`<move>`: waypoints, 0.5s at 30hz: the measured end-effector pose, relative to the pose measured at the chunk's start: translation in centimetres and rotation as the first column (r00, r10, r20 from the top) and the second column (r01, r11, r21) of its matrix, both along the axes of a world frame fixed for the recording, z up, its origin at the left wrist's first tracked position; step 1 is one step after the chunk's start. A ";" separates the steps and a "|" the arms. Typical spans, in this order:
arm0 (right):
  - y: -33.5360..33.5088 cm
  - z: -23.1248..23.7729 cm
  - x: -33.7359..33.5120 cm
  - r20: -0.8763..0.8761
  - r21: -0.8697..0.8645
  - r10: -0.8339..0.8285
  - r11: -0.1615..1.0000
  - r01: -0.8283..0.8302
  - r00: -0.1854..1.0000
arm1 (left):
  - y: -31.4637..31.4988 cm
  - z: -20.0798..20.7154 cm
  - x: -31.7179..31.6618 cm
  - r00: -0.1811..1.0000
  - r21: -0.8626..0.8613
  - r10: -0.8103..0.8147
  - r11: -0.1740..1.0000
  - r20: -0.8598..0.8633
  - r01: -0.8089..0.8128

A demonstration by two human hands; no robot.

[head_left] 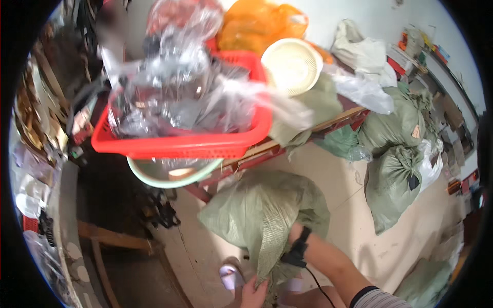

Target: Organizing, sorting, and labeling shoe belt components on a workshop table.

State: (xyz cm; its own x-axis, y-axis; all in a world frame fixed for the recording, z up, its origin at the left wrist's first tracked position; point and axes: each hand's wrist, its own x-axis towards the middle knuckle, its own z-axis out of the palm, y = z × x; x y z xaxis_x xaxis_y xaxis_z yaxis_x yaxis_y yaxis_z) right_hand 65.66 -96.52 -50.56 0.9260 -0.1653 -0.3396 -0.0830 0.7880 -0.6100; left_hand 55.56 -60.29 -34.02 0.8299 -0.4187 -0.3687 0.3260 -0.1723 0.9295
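Note:
A full green woven sack [241, 205] stands on the floor before me, its loose mouth drawn toward my body. At the lower edge my left hand [254, 293] pinches the rim of that sack. My right hand [296, 232] reaches in at the sack's right side, and its fingers are hidden by the fabric. Around my right wrist sits a black strapped device [297, 251] with a cable [321, 290] running down from it.
Above the sack, a red plastic basket [185, 146] full of plastic bags rests on a table, over a pale green basin [149, 177]. A cream colander [292, 66] and an orange bag [257, 25] lie beyond. More tied sacks [393, 185] stand at the right; wooden framing [118, 238] is at the left.

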 end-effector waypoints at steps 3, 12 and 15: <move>3.7 7.8 3.1 0.111 0.255 0.043 0.964 -0.070 0.993 | 0.7 -1.0 -0.4 0.976 0.434 -0.213 0.876 -0.041 0.210; 3.3 7.6 2.5 -0.250 -0.881 -0.017 0.418 -0.220 0.968 | -4.6 9.2 9.1 0.827 -0.002 0.488 0.861 -0.277 -0.509; 0.6 6.0 -4.7 -0.677 -0.622 -0.164 -0.394 -0.677 0.718 | -4.0 10.6 11.2 0.785 0.042 0.567 0.816 -0.248 -0.576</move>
